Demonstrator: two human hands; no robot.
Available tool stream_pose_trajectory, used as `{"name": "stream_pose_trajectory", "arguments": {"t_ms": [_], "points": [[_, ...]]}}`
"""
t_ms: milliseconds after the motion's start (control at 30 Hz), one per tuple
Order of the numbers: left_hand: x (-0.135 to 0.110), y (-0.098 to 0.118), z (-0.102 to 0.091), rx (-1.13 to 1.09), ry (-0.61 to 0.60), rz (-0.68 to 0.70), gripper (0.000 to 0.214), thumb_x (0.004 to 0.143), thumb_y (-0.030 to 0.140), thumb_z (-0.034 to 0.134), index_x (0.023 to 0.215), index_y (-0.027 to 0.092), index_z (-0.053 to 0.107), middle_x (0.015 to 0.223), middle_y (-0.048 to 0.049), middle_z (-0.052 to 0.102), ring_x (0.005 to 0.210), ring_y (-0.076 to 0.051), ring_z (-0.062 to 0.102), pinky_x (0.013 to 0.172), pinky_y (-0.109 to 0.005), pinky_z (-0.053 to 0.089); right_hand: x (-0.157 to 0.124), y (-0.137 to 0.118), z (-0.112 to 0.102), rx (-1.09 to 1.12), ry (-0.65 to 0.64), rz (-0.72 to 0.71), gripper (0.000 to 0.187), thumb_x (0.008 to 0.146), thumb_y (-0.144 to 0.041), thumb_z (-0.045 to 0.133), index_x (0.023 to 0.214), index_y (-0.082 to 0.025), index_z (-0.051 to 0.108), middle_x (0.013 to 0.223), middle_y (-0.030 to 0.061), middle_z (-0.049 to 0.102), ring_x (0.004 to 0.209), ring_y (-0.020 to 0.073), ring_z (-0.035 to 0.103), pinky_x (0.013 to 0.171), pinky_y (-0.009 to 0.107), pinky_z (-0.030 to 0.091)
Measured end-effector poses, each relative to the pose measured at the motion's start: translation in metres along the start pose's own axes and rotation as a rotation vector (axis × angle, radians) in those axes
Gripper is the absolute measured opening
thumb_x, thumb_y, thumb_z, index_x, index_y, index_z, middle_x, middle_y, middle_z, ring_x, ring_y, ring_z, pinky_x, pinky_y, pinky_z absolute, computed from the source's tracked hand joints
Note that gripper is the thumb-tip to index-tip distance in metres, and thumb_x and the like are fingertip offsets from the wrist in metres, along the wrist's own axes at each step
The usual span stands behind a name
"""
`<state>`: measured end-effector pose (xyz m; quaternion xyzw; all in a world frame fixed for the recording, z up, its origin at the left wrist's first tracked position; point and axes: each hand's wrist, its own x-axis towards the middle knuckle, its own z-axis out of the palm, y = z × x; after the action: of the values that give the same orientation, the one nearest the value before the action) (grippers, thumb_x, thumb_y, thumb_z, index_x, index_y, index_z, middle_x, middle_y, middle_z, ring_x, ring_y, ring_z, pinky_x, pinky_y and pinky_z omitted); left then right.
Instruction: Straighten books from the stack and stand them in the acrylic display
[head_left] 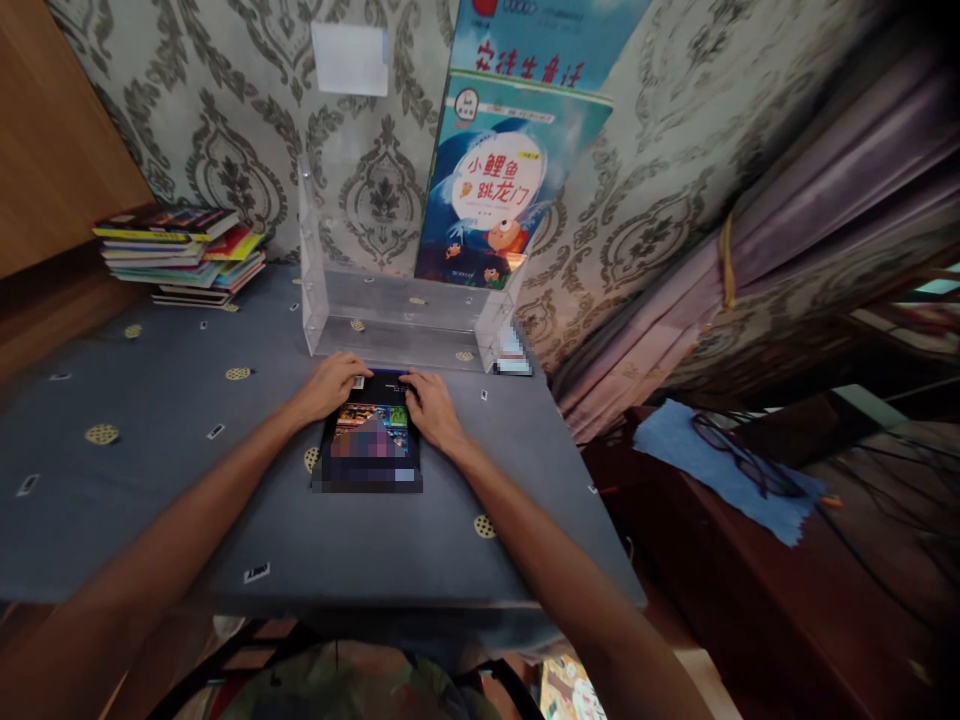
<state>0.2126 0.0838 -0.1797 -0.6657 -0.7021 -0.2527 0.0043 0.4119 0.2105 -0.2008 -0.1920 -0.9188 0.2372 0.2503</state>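
A dark book (384, 392) with colourful pictures on its cover lies on the grey-blue tablecloth (187, 400); part of the cover is pixelated. My left hand (336, 384) grips its far left corner, fingers curled at the edge. At the far right corner, my right hand (435, 405) holds the same book, thumb and fingers bent over its edge. Just beyond both hands stands a clear acrylic book rack (405, 335). A blue children's book (480, 185) leans upright at the rack's right side, with another blue book (536, 50) showing above it.
A pile of books (172, 250) stands at the back left, near a wooden panel (67, 130). Patterned wallpaper backs the table. On the right hang tied curtains (675, 300); below them, glasses (739, 455) rest on a blue cloth (675, 440) on a dark red surface beside cables.
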Motion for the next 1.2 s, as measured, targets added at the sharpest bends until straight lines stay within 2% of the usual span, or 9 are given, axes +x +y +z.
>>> {"name": "stream_pose_trajectory", "arguments": {"t_ms": [333,500,700,867,1000,1200], "points": [[-0.001,0.007,-0.003,0.050,0.001,0.021,0.035,0.093,0.011,0.041,0.106,0.018,0.073,0.104,-0.0075,0.065,0.097,-0.021,0.056,0.095,-0.040,0.045,0.001,0.002,0.001,-0.010,-0.021,0.004,0.034,0.092,-0.013,0.048,0.122,-0.017,0.064,0.132,0.0131,0.062,0.129,0.0258,0.051,0.111,0.047,0.038],[-0.007,0.027,-0.006,0.122,-0.012,0.051,0.034,0.095,0.012,0.040,0.106,0.015,0.071,0.100,-0.0086,0.065,0.095,-0.022,0.056,0.089,-0.039,0.047,0.002,0.001,-0.001,-0.013,-0.010,0.018,0.033,0.092,-0.014,0.050,0.122,-0.016,0.064,0.135,0.0142,0.061,0.129,0.0264,0.051,0.112,0.048,0.037],[-0.017,0.051,-0.003,0.141,-0.032,0.116,0.031,0.097,0.018,0.042,0.111,0.017,0.069,0.105,-0.0088,0.065,0.096,-0.023,0.055,0.086,-0.038,0.047,0.003,-0.003,-0.002,-0.026,-0.011,0.023,0.034,0.092,-0.014,0.051,0.123,-0.015,0.064,0.137,0.0146,0.060,0.129,0.0260,0.051,0.111,0.045,0.039],[-0.019,0.049,0.000,0.113,-0.004,0.087,0.031,0.096,0.017,0.042,0.113,0.019,0.069,0.111,-0.0088,0.065,0.098,-0.022,0.056,0.087,-0.039,0.048,0.003,-0.007,-0.007,-0.048,-0.035,0.042,0.034,0.092,-0.013,0.051,0.124,-0.012,0.064,0.136,0.0167,0.060,0.127,0.0265,0.051,0.110,0.044,0.039],[-0.018,0.048,0.001,0.092,-0.003,0.073,0.032,0.097,0.019,0.041,0.115,0.019,0.068,0.112,-0.0089,0.065,0.100,-0.022,0.057,0.089,-0.039,0.048,0.005,-0.006,-0.012,-0.049,-0.021,0.033,0.030,0.093,-0.015,0.053,0.120,-0.016,0.065,0.123,0.0129,0.066,0.118,0.0245,0.055,0.106,0.043,0.041],[-0.015,0.054,-0.001,0.062,-0.008,0.076,0.032,0.097,0.018,0.040,0.113,0.020,0.068,0.110,-0.0082,0.066,0.100,-0.022,0.059,0.093,-0.040,0.048,0.008,-0.002,-0.018,-0.045,0.027,0.076,0.025,0.097,-0.018,0.049,0.113,-0.015,0.068,0.113,0.0112,0.070,0.107,0.0219,0.060,0.103,0.039,0.041]]}}
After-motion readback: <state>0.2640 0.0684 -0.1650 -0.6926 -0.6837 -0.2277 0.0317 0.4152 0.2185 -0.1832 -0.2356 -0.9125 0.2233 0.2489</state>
